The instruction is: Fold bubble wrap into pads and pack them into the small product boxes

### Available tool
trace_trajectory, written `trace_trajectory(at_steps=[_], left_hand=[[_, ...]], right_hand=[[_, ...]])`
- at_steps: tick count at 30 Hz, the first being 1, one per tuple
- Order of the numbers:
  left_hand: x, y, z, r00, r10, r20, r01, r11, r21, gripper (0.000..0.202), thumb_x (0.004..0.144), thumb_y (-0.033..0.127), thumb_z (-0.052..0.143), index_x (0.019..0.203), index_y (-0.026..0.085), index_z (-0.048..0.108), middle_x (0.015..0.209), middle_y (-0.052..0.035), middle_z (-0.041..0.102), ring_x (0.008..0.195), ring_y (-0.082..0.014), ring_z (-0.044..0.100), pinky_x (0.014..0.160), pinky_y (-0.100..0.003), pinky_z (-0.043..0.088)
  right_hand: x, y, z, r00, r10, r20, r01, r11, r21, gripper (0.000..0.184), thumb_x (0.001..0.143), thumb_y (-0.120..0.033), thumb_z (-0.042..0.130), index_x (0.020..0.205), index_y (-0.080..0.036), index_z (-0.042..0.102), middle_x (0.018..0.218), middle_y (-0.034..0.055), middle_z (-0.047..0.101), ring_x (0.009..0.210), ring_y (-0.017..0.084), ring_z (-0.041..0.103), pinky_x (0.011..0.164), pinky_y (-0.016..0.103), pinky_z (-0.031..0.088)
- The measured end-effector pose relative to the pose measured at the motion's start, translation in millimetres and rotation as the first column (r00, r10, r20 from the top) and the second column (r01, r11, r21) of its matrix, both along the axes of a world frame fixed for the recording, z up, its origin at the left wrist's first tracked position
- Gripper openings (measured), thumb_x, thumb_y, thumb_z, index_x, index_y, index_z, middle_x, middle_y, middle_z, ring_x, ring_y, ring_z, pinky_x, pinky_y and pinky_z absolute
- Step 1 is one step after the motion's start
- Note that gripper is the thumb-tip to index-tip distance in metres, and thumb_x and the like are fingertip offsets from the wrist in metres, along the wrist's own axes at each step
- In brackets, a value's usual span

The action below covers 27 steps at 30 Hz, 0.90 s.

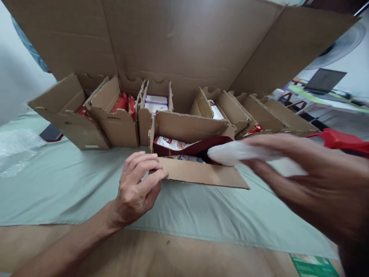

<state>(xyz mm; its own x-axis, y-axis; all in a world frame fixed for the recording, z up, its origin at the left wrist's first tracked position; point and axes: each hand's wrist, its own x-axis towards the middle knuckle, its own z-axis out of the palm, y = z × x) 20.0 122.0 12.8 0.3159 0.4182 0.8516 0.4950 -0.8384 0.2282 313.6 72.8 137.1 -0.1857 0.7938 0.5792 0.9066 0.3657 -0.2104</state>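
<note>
In front of me sits a small cardboard box [198, 173] with its front flap folded outward. Inside it are a dark red bag [215, 143] and a white printed snack packet [173, 143]; another packet [184, 158] partly shows below. My left hand [141, 181] grips the box's left front corner, fingers bent over the edge and thumb on the flap. From the right, my right hand [311, 181] pinches a whitish, translucent soft bundle [230, 152], which looks like plastic. Its near end hangs over the box's right side. Motion blurs this hand and bundle.
Behind stands a row of cardboard bins [123, 127], some holding red packets [122, 103] or white packs [156, 104]. A tall cardboard panel [178, 46] rises behind them. Clear plastic wrap [17, 150] lies left; red material [343, 140] and a laptop [324, 81] are right.
</note>
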Motion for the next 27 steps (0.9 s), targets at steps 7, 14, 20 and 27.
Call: trace_trajectory(at_steps=[7,14,20,27], left_hand=[[-1.9,-1.1,-2.6,1.000,-0.017,0.013,0.017,0.999,-0.041,0.027,0.088,0.003,0.059,0.104,0.023,0.067,0.100,-0.0048,0.069,0.109,-0.0235,0.068,0.104,-0.049,0.050],[-3.6,-1.4,-7.2,0.999,-0.029,0.018,0.030,0.998,-0.063,0.025,0.090,0.006,0.058,0.104,0.025,0.067,0.101,-0.0035,0.071,0.110,-0.0228,0.068,0.104,-0.047,0.049],[-6.6,-6.3,5.0,0.995,0.011,0.101,-0.004,0.998,-0.065,0.042,0.089,0.008,0.062,0.128,0.023,0.058,0.122,-0.0102,0.064,0.120,-0.0260,0.062,0.105,-0.047,0.051],[-15.8,6.8,2.8,0.961,0.106,0.257,0.034,0.873,-0.487,0.068,0.089,0.031,0.068,0.151,0.022,0.041,0.149,-0.0146,0.051,0.134,-0.0303,0.054,0.110,-0.051,0.049]], right_hand=[[-37.3,79.2,-32.4,0.870,0.337,0.361,-0.216,0.917,-0.335,0.031,0.089,-0.019,0.059,0.114,-0.028,0.076,0.097,0.0031,0.079,0.081,0.025,0.073,0.072,0.036,0.053],[-49.5,74.0,-37.2,0.911,0.408,0.058,-0.333,0.812,-0.479,0.043,0.096,-0.022,0.047,0.134,-0.026,0.065,0.126,0.0021,0.074,0.110,0.023,0.071,0.095,0.039,0.057],[-34.7,21.0,-28.4,0.984,0.143,-0.105,-0.162,0.966,-0.204,0.025,0.098,-0.031,0.056,0.116,-0.028,0.073,0.121,0.0031,0.076,0.109,0.025,0.072,0.099,0.043,0.057],[25.7,-44.0,-63.5,0.863,-0.274,-0.425,0.247,0.962,-0.117,0.034,0.088,-0.047,0.072,0.117,-0.030,0.071,0.119,0.0083,0.074,0.111,0.032,0.070,0.098,0.055,0.056]])
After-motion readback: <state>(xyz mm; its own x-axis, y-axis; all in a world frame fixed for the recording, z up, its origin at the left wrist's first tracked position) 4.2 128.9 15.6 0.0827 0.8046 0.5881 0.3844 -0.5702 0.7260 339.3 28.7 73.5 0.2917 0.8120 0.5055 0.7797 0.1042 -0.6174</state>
